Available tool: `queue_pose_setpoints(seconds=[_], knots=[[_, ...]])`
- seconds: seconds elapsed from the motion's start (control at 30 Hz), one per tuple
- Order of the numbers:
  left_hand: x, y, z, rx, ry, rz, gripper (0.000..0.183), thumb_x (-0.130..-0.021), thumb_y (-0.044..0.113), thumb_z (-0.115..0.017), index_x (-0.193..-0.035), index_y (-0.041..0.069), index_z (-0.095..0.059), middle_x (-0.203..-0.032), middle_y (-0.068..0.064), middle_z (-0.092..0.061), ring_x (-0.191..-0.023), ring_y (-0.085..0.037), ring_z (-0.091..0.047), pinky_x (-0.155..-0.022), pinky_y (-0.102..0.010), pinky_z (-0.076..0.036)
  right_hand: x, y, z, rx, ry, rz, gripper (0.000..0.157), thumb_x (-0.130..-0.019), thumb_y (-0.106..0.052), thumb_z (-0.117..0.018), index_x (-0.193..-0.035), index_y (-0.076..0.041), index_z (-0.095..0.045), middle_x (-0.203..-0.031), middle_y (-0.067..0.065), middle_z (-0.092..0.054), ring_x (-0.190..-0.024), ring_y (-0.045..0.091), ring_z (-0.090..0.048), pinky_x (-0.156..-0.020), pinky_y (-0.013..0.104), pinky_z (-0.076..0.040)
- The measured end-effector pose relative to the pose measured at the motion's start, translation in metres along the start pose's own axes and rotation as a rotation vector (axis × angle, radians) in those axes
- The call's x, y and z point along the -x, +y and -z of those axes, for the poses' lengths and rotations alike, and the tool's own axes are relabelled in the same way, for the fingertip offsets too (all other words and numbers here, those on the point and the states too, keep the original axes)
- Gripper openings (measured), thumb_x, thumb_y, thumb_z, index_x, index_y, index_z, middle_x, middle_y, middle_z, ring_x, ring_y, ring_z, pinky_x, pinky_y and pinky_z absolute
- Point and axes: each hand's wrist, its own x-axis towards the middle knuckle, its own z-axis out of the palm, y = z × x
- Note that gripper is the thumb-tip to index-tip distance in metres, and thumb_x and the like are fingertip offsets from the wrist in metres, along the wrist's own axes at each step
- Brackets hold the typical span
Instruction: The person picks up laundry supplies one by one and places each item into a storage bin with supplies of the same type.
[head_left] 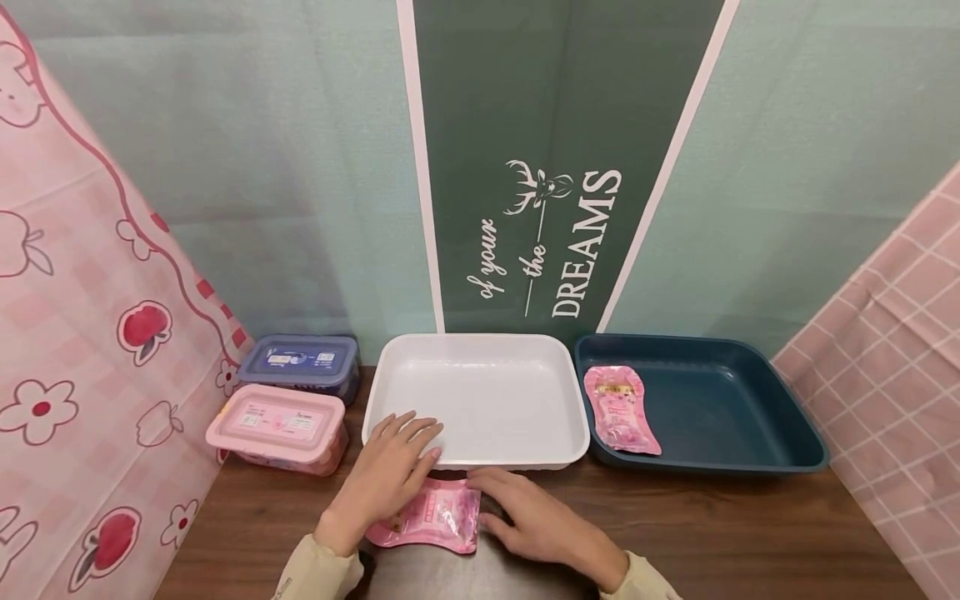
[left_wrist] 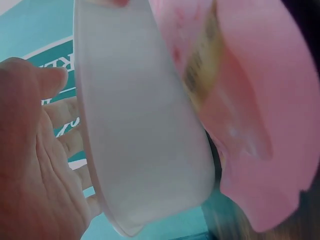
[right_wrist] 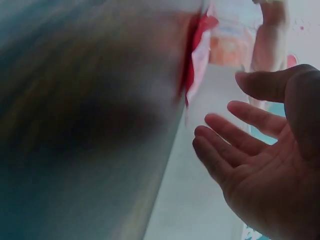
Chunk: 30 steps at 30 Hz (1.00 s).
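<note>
A shiny pink packet (head_left: 438, 515) with printing lies on the table just in front of the white tray (head_left: 480, 461). My left hand (head_left: 393, 462) is above the packet's left part, fingers spread toward the tray's near left corner; the left wrist view shows them beside the tray wall (left_wrist: 140, 115). On the packet's right, my right hand (head_left: 536, 517) has its fingers loosely extended, the fingertips close to its upper right corner. The right wrist view shows nothing between those fingers and thumb. Whether either hand touches the packet is hard to tell.
A similar pink packet (head_left: 622, 410) leans in the left part of a dark blue tray (head_left: 720, 465). Left of the white tray stand a pink lidded box (head_left: 277, 425) and a blue lidded box (head_left: 300, 362). Patterned cloths hang at the back and both sides.
</note>
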Motion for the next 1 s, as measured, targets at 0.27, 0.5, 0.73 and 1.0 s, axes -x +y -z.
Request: queue_pose_setpoints(seconds=[0.27, 0.5, 0.73, 1.0], knots=[[0.002, -0.005, 0.002, -0.010, 0.024, 0.016, 0.036, -0.108, 0.028, -0.062, -0.136, 0.009, -0.071, -0.140, -0.010, -0.070, -0.137, -0.042, -0.060, -0.119, -0.062, -0.041, -0.016, -0.018, -0.021, 0.110, -0.027, 0.042, 0.050, -0.103, -0.021, -0.069, -0.150, -0.006, -0.058, -0.157, 0.014, -0.054, -0.146, 0.027, -0.053, -0.118, 0.045, -0.048], [0.001, -0.006, 0.000, -0.004, 0.028, 0.016, 0.035, -0.108, 0.028, -0.062, -0.135, 0.009, -0.072, -0.139, -0.010, -0.071, -0.136, -0.041, -0.061, -0.119, -0.061, -0.041, -0.024, -0.022, -0.030, 0.206, -0.034, 0.054, 0.059, -0.097, -0.025, -0.076, -0.150, -0.010, -0.056, -0.154, 0.014, -0.056, -0.140, 0.027, -0.053, -0.115, 0.048, -0.048], [0.001, -0.005, -0.001, 0.002, 0.038, 0.014, 0.034, -0.107, 0.026, -0.063, -0.134, 0.008, -0.072, -0.137, -0.011, -0.071, -0.135, -0.042, -0.061, -0.118, -0.063, -0.042, -0.027, -0.023, -0.029, 0.263, -0.012, 0.089, 0.059, -0.088, -0.026, -0.085, -0.141, -0.013, -0.061, -0.139, 0.004, -0.062, -0.128, 0.021, -0.056, -0.108, 0.039, -0.049], [0.001, -0.004, -0.003, 0.002, 0.029, 0.008, 0.035, -0.108, 0.027, -0.062, -0.135, 0.007, -0.072, -0.138, -0.011, -0.071, -0.135, -0.040, -0.061, -0.118, -0.061, -0.042, -0.026, -0.026, -0.020, 0.199, -0.055, 0.063, 0.066, -0.079, -0.011, -0.086, -0.141, -0.014, -0.062, -0.129, -0.003, -0.060, -0.117, 0.013, -0.055, -0.098, 0.031, -0.044]])
